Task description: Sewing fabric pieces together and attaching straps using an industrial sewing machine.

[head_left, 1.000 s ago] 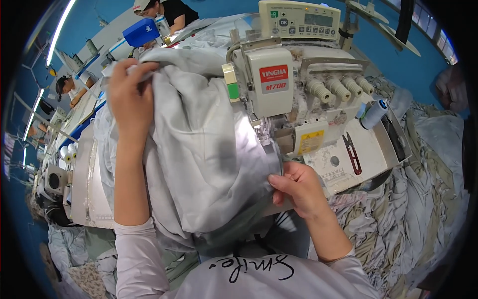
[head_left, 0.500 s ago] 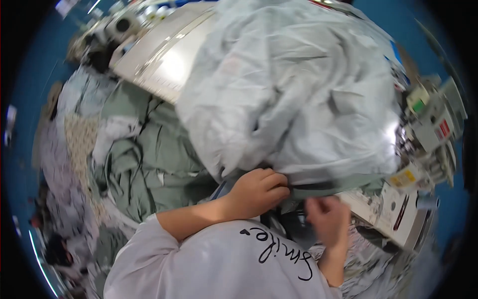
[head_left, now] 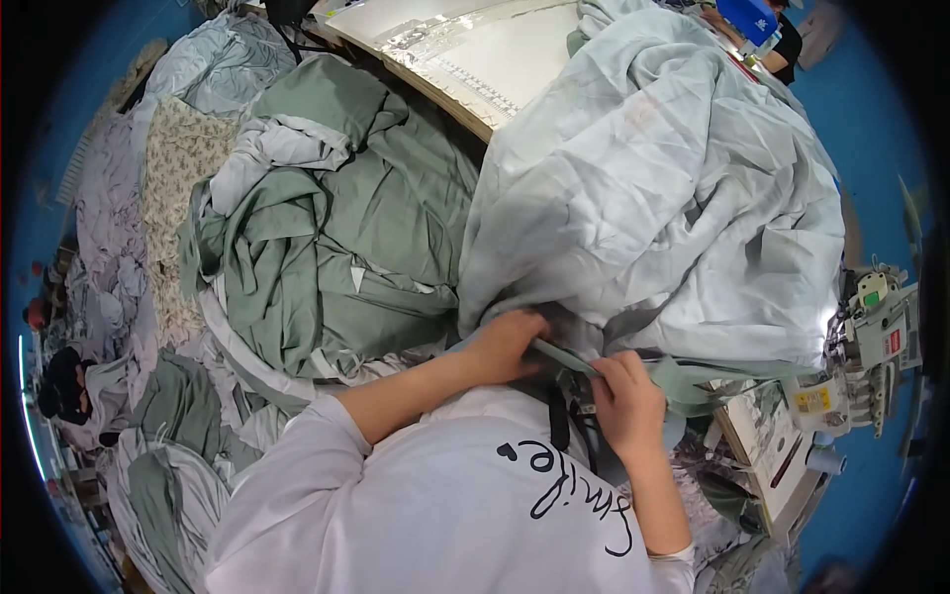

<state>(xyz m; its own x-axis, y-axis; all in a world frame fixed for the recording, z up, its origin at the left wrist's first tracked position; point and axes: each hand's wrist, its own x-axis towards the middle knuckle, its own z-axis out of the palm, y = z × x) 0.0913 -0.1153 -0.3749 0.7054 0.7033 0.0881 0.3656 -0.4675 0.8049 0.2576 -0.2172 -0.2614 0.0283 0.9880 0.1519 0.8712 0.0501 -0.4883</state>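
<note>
A large heap of pale grey fabric (head_left: 663, 188) lies bunched on the table in front of me, with a green edge band (head_left: 693, 381) along its near side. My left hand (head_left: 507, 346) is closed on a stretch of this edge near my waist; its fingertips are partly hidden in the folds. Just to the right, my right hand (head_left: 630, 398) pinches the same edge between thumb and fingers. Between the two hands the band runs short and fairly taut.
Green and white cloth (head_left: 396, 238) is piled to the left, beside floral fabric (head_left: 183, 198). A white tabletop (head_left: 465, 59) extends behind. At the right stands a sewing machine (head_left: 876, 346) with a thread cone (head_left: 826, 457) below. Another person (head_left: 787, 49) is at the far right.
My right hand has come up to the fabric edge and now pinches it. The view has shifted, showing more of the green pile on the left and a person at the far right.
</note>
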